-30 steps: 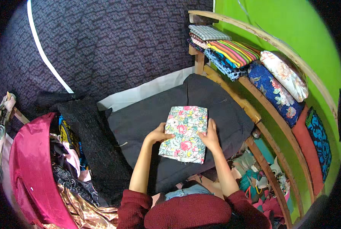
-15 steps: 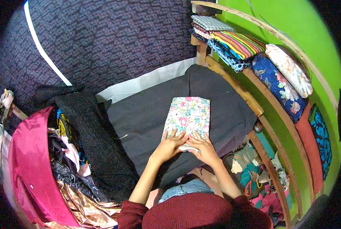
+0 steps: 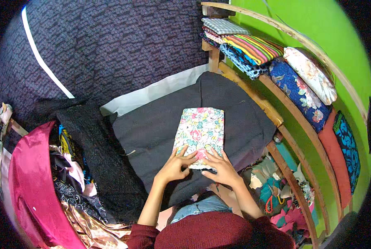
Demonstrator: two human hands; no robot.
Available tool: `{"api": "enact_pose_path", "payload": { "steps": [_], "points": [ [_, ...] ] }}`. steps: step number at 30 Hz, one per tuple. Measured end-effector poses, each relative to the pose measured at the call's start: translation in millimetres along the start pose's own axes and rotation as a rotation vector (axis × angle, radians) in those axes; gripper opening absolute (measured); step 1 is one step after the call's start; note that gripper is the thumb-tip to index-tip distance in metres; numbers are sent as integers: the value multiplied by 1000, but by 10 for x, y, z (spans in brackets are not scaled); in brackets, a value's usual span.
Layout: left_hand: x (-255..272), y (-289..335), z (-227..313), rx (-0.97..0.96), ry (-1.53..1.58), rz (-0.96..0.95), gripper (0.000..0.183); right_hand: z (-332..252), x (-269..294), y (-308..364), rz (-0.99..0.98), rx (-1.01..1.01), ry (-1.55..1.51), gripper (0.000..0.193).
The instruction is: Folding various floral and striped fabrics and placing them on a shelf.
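A folded white cloth (image 3: 201, 124) with a pink, green and yellow flower print lies flat on a dark grey cloth-covered surface (image 3: 152, 120). On its near left corner rest the fingertips of my left hand (image 3: 174, 167), fingers spread and thumb bent inward beside the near edge. My right hand (image 3: 222, 169) has its fingers laid on the near right part, with the thumb stretched out just off the near edge. Both palms are down. Neither hand grips the cloth.
To the left lie black fuzzy fabric (image 3: 98, 153), shiny magenta cloth (image 3: 36, 182) and gold satin (image 3: 86, 220). At the right, wooden shelf slats (image 3: 293, 99) hold folded fabrics, including a striped one (image 3: 256, 47). Scraps (image 3: 272, 191) are heaped below. A dark patterned curtain (image 3: 123, 45) hangs behind.
My hands have moved slightly apart, and my thumbs have come off the flowered cloth toward me. The cloth stays flat, and the whole view has shifted a little.
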State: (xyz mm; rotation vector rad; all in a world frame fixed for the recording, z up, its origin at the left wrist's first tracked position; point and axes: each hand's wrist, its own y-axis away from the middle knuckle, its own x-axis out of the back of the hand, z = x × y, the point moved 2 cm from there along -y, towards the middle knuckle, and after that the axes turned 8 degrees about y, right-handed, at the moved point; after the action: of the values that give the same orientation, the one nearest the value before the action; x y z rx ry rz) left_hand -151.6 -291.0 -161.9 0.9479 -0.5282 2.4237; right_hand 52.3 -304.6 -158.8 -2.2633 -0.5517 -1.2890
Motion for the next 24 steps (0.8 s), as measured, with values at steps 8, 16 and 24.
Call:
{"api": "enact_pose_path", "payload": {
  "steps": [8,16,24],
  "points": [
    [-86,-42,-86,89,77,140,35,-79,-143,-142,135,-112,125,46],
    [-211,49,-125,-78,71,421,22,24,-186,-147,274,-60,123,45],
    [-44,65,-166,66,330,37,38,149,-13,-59,-41,42,-113,46]
  ]
}}
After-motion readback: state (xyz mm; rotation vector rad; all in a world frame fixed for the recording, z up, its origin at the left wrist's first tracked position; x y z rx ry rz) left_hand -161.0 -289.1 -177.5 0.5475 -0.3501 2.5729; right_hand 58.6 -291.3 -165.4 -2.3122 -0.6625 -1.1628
